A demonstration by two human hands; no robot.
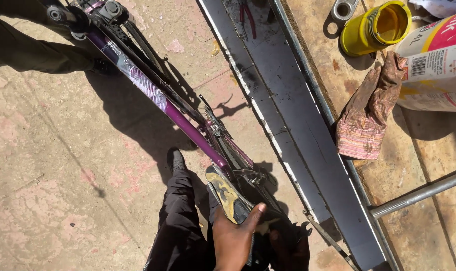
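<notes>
I see cracked pinkish paving [62, 175] in hard sunlight, sharp shadows; dark metal channel [298, 125] runs diag., wooden bench [428, 150] at right w/ grey bar [418, 195].

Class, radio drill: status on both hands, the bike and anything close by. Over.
Left hand pressed on the worn bike saddle. Right hand low in shadow beside it, grip unclear. Purple bike frame slants across the paving. Another person's leg at the far end.

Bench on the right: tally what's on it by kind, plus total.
Yellow open container: 1
Printed white and pink bag: 1
Stained rag: 1
Metal bracket with a hole: 1
Threaded rod: 1
Total: 5
</notes>
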